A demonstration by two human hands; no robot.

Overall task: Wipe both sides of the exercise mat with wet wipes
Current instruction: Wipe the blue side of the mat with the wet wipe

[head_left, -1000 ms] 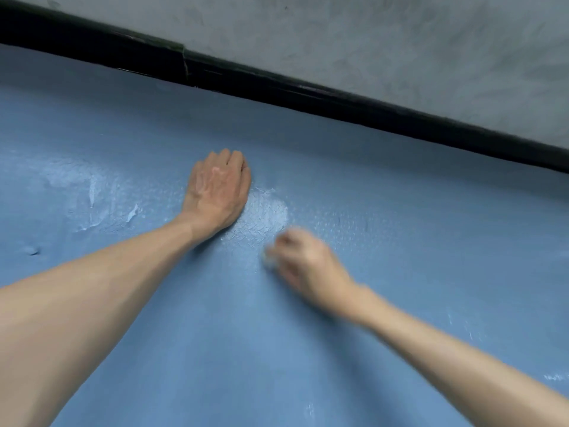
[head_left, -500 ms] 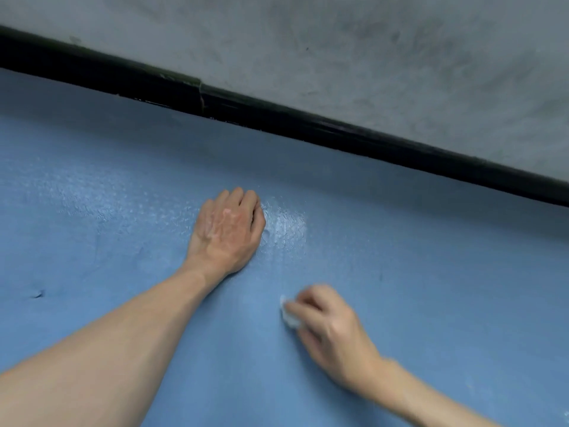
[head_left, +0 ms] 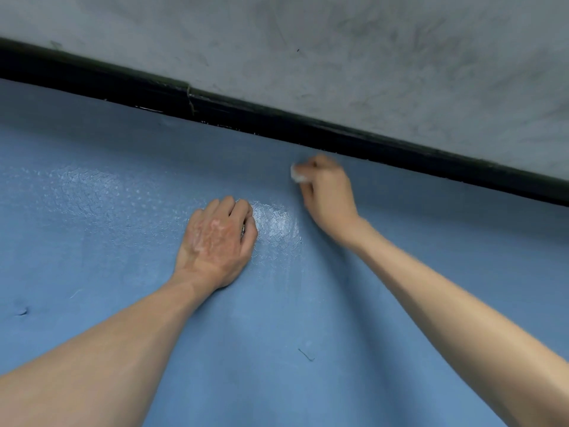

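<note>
- exercise mat [head_left: 123, 318]: blue, textured, lying flat; fills the near and middle of the view from left edge to right edge; its far edge runs along the black skirting strip [head_left: 277, 127], which slants down to the right
- grey wall [head_left: 338, 57]: scuffed with dark smears; rises beyond the skirting strip
- left hand [head_left: 218, 245]: palm down on the mat about mid-view; fingers close together and slightly bent, pointing to the far side; holds nothing, just rests on the surface; forearm comes in from the near left corner
- right hand [head_left: 328, 195]: farther out and right of the left hand, near the mat's far edge, just short of the skirting strip; fingers curled into a narrow grip around a wet wipe [head_left: 298, 175]; hand is motion-blurred, so exact finger placement cannot be told
- wet wipe: small white wad; only a bit shows at the left side of the right hand's fingers; looks to be down against the mat, though blur keeps contact uncertain
- wet sheen [head_left: 275, 224]: glossy patch on the mat just right of the left hand's fingers, between the two hands; a fainter sheen spreads over the far left part
- small dent [head_left: 23, 311]: in the mat at the left edge
- thin dark strand [head_left: 306, 355]: lies on the mat, near side, between the forearms
</note>
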